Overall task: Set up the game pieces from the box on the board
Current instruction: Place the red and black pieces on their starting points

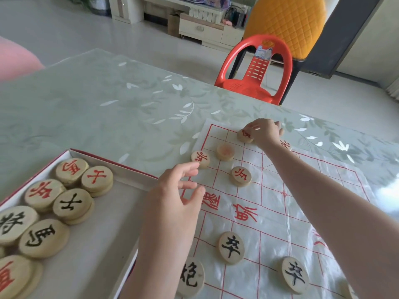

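A white plastic board [269, 214] with red grid lines lies on the table at the right. Several round wooden pieces with red or black characters stand on it. My right hand [266, 131] reaches to the board's far row, fingers resting on a red-marked piece [244, 135]. My left hand [179, 190] hovers at the board's left edge with fingers spread and nothing in it, just beside a red piece [200, 159]. The open box [121, 175] at the left holds several more pieces [71, 203], some stacked.
The table wears a pale green floral cover [108, 104]. A red plastic chair [257, 70] stands at the far side, with an orange padded chair [287, 22] behind it. A pink object [15, 59] shows at the far left.
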The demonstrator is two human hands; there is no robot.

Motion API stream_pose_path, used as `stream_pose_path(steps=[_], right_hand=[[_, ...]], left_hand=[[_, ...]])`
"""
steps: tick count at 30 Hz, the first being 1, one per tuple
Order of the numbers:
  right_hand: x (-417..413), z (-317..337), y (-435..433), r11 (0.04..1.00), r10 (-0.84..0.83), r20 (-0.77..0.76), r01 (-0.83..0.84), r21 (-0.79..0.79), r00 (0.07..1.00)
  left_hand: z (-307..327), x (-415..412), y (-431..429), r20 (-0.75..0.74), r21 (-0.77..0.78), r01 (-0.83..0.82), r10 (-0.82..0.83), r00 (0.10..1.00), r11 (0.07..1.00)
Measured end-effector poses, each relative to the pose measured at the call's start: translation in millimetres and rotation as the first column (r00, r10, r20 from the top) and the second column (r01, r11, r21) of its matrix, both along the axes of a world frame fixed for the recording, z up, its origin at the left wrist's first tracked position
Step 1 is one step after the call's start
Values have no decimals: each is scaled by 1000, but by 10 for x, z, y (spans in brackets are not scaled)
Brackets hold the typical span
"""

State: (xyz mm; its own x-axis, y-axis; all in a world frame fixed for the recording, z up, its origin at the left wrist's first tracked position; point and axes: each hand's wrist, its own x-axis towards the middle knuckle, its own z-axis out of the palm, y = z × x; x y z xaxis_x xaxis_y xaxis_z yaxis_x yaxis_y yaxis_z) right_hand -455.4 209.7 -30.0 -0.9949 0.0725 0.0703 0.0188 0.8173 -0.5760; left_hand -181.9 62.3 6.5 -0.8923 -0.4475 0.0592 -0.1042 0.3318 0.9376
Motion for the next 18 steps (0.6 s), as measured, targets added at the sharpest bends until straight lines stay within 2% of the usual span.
stream_pose_path(steps=[3,6,8,11,13,15,18], right_hand=[[64,24,-5,999,16,-71,-13,40,997],[341,136,-129,996,58,-169,-68,-55,984],[623,206,-279,973,151,-195,-180,-143,969],[1186,302,-518,861,352,-154,-384,-333,923],[1523,325,-634,800,445,-109,-449,-397,889],[1770,297,-728,761,508,-60,-480,-437,859],[2001,260,-812,755,557,-21,-517,-404,830]], left_hand=[[32,18,-68,-2,-11,-23,23,1000,1000],[32,44,-196,-2,-82,-95,95,995,992],[2,69,-330,-8,-172,-162,163,987,972],[-71,121,-547,-13,-330,-246,256,967,911],[-121,148,-682,-14,-432,-286,311,950,855],[-185,164,-803,4,-497,-299,347,938,815],[-292,189,-962,66,-561,-289,390,918,776]])
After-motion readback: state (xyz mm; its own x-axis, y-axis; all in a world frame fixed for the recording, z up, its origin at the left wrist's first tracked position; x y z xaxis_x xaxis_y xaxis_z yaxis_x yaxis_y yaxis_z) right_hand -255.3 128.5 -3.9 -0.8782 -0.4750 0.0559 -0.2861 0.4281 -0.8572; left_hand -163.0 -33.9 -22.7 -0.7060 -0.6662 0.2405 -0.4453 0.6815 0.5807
